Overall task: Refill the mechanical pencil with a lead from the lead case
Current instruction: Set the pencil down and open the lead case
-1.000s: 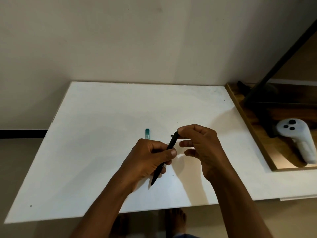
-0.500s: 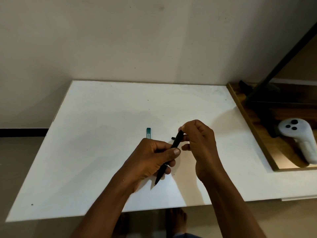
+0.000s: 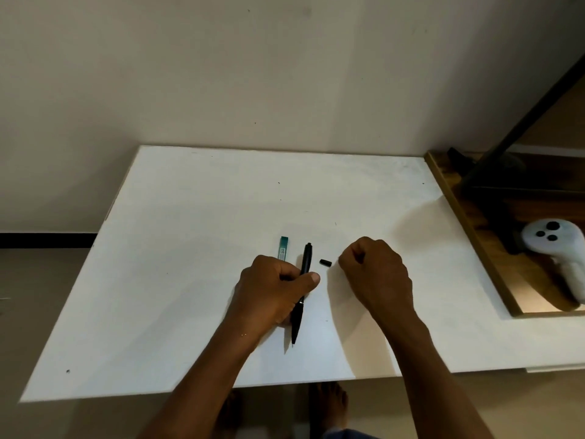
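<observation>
My left hand [image 3: 275, 286] grips the black mechanical pencil [image 3: 306, 258] around its middle, above the white table [image 3: 190, 217]. The pencil's tip points toward the near edge and its top end points away. A small black cap [image 3: 325, 263] lies on the table just right of the pencil's top. My right hand [image 3: 376, 274] rests right of the cap with its fingers curled into a fist; nothing shows inside it. The teal lead case [image 3: 283, 247] lies flat just left of the pencil's top, partly behind my left hand.
A wooden shelf [image 3: 468, 236] borders the table's right side, and a white controller [image 3: 557, 248] lies on it. A dark slanted pole [image 3: 522, 122] rises above the shelf. A wall stands behind the table. Bare feet show below the near edge.
My right hand has left the pencil's top end and moved right, closing into a fist. The pencil has swung from a slant to nearly straight away from me.
</observation>
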